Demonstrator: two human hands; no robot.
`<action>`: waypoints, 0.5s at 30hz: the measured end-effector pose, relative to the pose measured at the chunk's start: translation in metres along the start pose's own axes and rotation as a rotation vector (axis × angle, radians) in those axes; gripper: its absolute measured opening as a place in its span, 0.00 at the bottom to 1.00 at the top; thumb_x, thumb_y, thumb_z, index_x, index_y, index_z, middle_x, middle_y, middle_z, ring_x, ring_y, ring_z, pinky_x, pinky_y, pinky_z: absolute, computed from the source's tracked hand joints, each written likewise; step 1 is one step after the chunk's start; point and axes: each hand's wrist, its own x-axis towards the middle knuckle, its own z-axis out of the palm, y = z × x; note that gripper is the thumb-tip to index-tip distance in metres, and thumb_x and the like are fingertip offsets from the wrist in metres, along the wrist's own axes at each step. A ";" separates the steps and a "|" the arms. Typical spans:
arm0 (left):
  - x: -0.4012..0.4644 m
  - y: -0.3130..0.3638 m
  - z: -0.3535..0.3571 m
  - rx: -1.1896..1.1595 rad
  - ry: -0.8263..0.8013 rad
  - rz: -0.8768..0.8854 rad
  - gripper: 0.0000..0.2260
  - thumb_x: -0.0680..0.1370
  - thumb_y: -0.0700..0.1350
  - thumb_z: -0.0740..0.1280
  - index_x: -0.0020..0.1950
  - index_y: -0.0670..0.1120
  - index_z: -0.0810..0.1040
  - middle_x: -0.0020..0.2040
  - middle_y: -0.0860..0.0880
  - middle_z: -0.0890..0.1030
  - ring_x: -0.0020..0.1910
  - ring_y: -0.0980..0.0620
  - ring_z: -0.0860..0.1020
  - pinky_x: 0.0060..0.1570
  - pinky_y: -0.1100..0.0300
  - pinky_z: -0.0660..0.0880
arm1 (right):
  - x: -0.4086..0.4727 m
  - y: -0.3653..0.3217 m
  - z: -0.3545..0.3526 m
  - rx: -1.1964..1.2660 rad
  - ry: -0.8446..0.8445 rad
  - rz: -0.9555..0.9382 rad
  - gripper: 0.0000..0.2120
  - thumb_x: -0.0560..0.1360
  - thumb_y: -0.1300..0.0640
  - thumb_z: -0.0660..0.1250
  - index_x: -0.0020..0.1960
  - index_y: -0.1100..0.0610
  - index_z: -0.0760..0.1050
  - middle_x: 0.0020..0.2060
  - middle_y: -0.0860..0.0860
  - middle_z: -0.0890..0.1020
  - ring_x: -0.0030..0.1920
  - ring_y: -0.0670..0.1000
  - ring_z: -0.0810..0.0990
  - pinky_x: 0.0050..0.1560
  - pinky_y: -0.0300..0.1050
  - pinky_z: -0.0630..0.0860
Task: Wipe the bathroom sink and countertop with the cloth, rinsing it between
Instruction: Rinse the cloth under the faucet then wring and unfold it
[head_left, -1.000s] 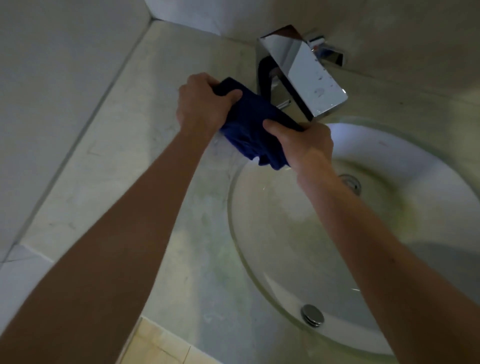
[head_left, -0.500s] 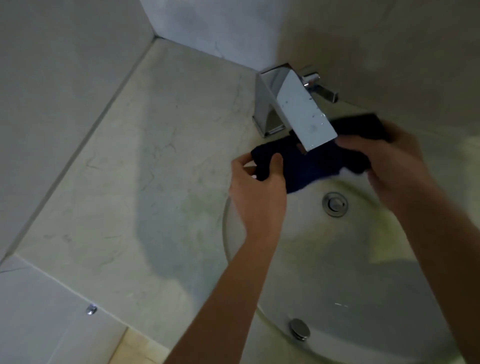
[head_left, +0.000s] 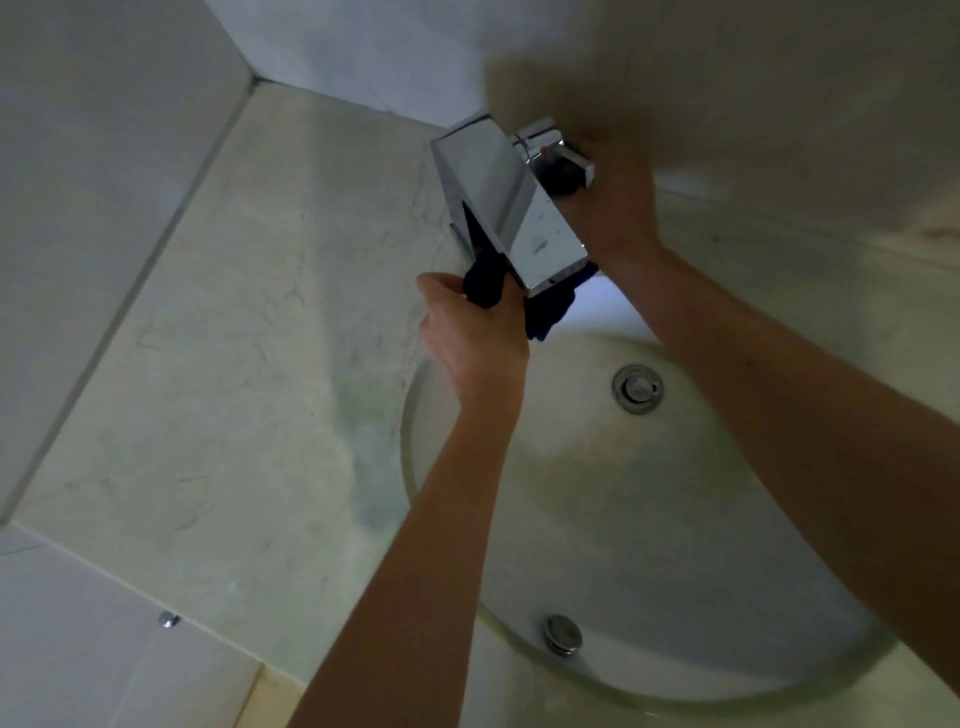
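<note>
I am gripping the dark blue cloth (head_left: 485, 283) in my left hand (head_left: 475, 332), fingers curled round a bunched end of it just below the flat, angular chrome faucet spout (head_left: 511, 208). The cloth is running under the spout, with another fold of it hanging out on the far side over the back rim of the round, pale sink basin (head_left: 649, 519). My right hand (head_left: 608, 202) is reaching behind the spout to the square chrome faucet handle (head_left: 550, 150); I cannot tell whether its fingers are closing on the handle or just lying against it, since the spout and blur are hiding them. Both of my forearms are stretching across the basin, above the round chrome drain (head_left: 637, 388) and the small chrome overflow cap (head_left: 562, 634) on the near wall. The pale marbled stone countertop (head_left: 234, 389) is spreading out to the left, meeting the grey tiled wall (head_left: 93, 156) in the corner.
</note>
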 end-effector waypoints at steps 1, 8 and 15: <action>-0.002 -0.003 -0.004 0.023 -0.016 0.006 0.13 0.74 0.42 0.72 0.49 0.44 0.69 0.38 0.50 0.75 0.33 0.52 0.76 0.24 0.63 0.69 | -0.007 0.003 -0.004 -0.032 0.004 0.043 0.09 0.74 0.56 0.69 0.36 0.51 0.76 0.31 0.51 0.79 0.37 0.53 0.80 0.33 0.36 0.69; -0.019 -0.009 -0.044 0.110 -0.183 0.074 0.18 0.72 0.50 0.78 0.52 0.44 0.73 0.38 0.53 0.77 0.35 0.56 0.76 0.26 0.73 0.69 | -0.069 -0.004 -0.041 -0.129 -0.133 0.342 0.13 0.75 0.53 0.73 0.53 0.62 0.80 0.47 0.57 0.84 0.48 0.57 0.82 0.42 0.41 0.69; -0.026 -0.001 -0.076 0.079 -0.564 -0.151 0.17 0.70 0.55 0.79 0.41 0.44 0.78 0.36 0.50 0.81 0.34 0.55 0.80 0.33 0.65 0.77 | -0.150 -0.004 -0.099 0.319 0.030 0.696 0.25 0.70 0.53 0.80 0.64 0.60 0.79 0.55 0.55 0.84 0.54 0.56 0.83 0.54 0.51 0.80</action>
